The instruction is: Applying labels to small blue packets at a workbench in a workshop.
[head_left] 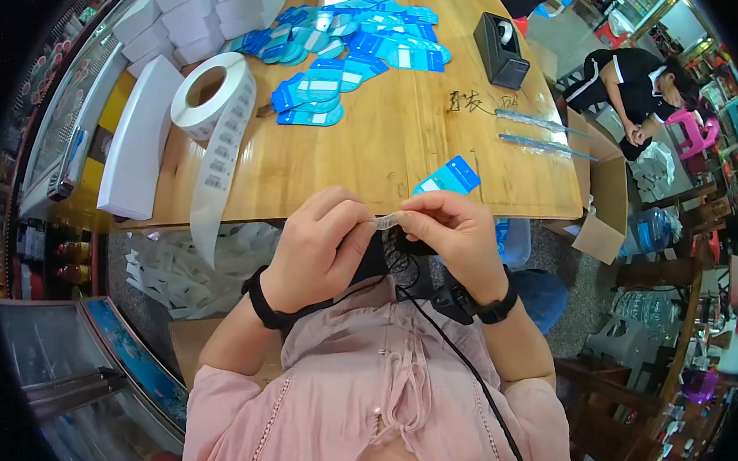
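Note:
My left hand (324, 241) and my right hand (461, 236) meet just in front of the table's near edge. Between their pinched fingertips they stretch a small white printed label (387, 220), one end in each hand. Just beyond my right fingers, a blue card (458, 176) lies at the table's edge, its lower part hidden behind that hand. To the left of my hands stands a roll of white barcode labels (186, 106), its loose strip hanging over the table edge.
Many blue cards (308, 96) lie heaped on the wooden table (381, 146). White boxes (191, 19) are stacked at the far left, and a black tape dispenser (501, 52) stands at the far right near clear plastic strips (540, 145). A black cable (441, 335) hangs over my lap. Another person (633, 91) sits at the right.

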`<state>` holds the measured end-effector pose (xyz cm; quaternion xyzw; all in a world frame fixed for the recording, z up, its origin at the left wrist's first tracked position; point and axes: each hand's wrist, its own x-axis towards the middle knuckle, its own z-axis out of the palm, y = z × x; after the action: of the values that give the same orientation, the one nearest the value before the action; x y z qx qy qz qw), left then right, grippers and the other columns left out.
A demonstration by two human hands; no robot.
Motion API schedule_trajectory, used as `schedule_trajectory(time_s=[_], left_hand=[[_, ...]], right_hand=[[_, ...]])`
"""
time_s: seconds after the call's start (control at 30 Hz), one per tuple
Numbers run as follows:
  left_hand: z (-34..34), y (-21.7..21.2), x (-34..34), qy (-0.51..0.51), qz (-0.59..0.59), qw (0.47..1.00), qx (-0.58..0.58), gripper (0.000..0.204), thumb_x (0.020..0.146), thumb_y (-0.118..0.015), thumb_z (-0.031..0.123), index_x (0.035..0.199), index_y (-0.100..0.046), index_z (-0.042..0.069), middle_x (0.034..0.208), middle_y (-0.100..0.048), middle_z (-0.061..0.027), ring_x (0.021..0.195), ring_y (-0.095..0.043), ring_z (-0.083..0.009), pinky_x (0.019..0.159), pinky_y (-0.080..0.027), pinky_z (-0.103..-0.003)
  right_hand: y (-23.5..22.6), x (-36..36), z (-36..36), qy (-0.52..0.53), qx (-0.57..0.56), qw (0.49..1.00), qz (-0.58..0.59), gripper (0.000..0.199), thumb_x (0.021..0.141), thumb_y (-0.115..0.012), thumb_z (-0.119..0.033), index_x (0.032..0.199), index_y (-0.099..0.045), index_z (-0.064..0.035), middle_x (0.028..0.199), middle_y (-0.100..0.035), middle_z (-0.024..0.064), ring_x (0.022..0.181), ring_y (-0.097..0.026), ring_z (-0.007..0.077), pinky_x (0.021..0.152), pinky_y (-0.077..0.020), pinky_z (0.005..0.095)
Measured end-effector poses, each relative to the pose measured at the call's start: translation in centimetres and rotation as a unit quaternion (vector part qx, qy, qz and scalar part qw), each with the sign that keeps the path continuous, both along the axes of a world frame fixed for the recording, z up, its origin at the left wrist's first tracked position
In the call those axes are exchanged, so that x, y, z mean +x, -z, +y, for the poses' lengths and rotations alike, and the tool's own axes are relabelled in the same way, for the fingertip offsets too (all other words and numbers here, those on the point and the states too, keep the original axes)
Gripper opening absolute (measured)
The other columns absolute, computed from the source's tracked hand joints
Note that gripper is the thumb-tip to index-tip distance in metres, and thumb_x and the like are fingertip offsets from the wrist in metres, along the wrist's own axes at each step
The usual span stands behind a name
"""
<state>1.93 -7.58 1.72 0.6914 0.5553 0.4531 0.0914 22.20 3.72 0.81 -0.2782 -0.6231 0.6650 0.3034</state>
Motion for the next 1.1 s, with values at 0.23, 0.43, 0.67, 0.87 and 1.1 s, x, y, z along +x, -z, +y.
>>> schedule_trajectory(time_s=[0.23,0.43,0.67,0.87,1.1], left_hand=[[1.8,-0.1,2.1,0.002,0.019,0.999,-0.036,0.020,0.093,-0.074,0.006,0.112,-0.072,0.003,0.095,-0.066,-0.0134,0.084,-0.065,-0.0352,0.071,-0.051,-0.044],[3.9,0.5,1.6,0.015,0.141,0.990,0.008,0.046,0.092,-0.079,0.016,0.136,-0.069,0.009,0.112,-0.071,-0.0098,0.101,-0.067,-0.0282,0.089,-0.049,-0.047],[3.8,1.7,2.7,0.003,0.260,0.965,-0.020,0.056,0.084,-0.084,0.022,0.136,-0.069,0.010,0.136,-0.063,-0.0070,0.129,-0.057,-0.0255,0.105,-0.041,-0.049],[3.5,2.7,3.3,-0.036,0.225,0.974,-0.015,0.058,0.082,-0.085,0.023,0.135,-0.069,0.007,0.138,-0.062,-0.0058,0.128,-0.058,-0.0248,0.103,-0.042,-0.043],[3.3,4.0,3.5,-0.059,0.233,0.971,0.015,0.055,0.087,-0.081,0.024,0.140,-0.070,0.011,0.136,-0.063,-0.0023,0.124,-0.059,-0.0225,0.102,-0.040,-0.042]], right_hand=[[-0.3,2.9,0.3,0.093,0.068,0.993,0.013,0.010,0.102,-0.076,-0.003,0.111,-0.075,0.0012,0.094,-0.075,0.0031,0.079,-0.068,0.0089,0.072,-0.0562,0.0238],[-1.5,5.7,4.5,0.155,0.019,0.988,0.003,0.012,0.104,-0.074,-0.010,0.112,-0.074,-0.0002,0.090,-0.073,0.0036,0.077,-0.067,0.0112,0.071,-0.0539,0.0255],[-2.2,6.0,6.9,0.117,-0.044,0.987,-0.098,0.018,0.102,-0.078,-0.016,0.112,-0.074,-0.0015,0.089,-0.074,0.0030,0.074,-0.067,0.0085,0.066,-0.0548,0.0236],[-2.8,3.6,7.6,0.067,-0.077,0.978,-0.181,0.020,0.100,-0.081,-0.019,0.109,-0.075,-0.0022,0.085,-0.073,0.0013,0.067,-0.067,0.0063,0.061,-0.0556,0.0212],[-3.5,1.3,8.0,0.049,-0.119,0.966,-0.223,0.022,0.098,-0.082,-0.022,0.107,-0.075,-0.0037,0.083,-0.075,0.0009,0.064,-0.068,0.0056,0.058,-0.0584,0.0219]])
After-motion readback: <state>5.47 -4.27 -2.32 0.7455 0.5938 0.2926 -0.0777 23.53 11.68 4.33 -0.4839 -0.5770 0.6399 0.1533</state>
